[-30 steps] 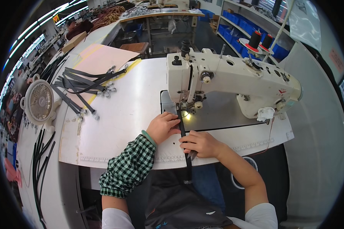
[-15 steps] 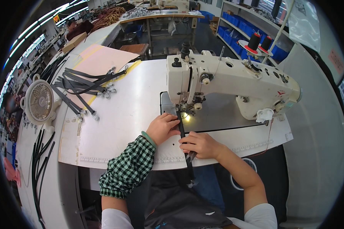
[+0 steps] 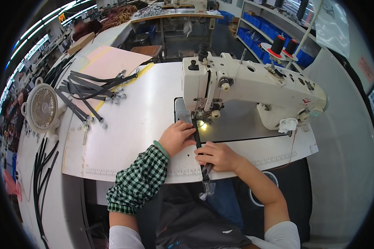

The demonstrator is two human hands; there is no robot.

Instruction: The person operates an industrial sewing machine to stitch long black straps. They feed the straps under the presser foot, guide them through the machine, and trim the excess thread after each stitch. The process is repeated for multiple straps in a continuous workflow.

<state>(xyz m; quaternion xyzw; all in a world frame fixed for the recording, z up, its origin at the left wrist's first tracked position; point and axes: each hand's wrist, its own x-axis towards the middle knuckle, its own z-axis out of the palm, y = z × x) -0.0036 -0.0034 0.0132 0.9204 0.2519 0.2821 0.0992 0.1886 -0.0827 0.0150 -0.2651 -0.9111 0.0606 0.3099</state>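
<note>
Clearly, the black strap [image 3: 197,137] touches the spread left hand [image 3: 176,137], pinched lower by the right hand [image 3: 219,157].

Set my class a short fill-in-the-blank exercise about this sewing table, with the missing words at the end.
1. The checked sleeve cover is worn on the ____ arm.
2. The left hand and right hand both touch a strap coloured ____.
3. The sewing machine stands to the ____ of the pile of straps.
4. The bins at the upper right are coloured ____.
Missing words: left; black; right; blue.
</note>
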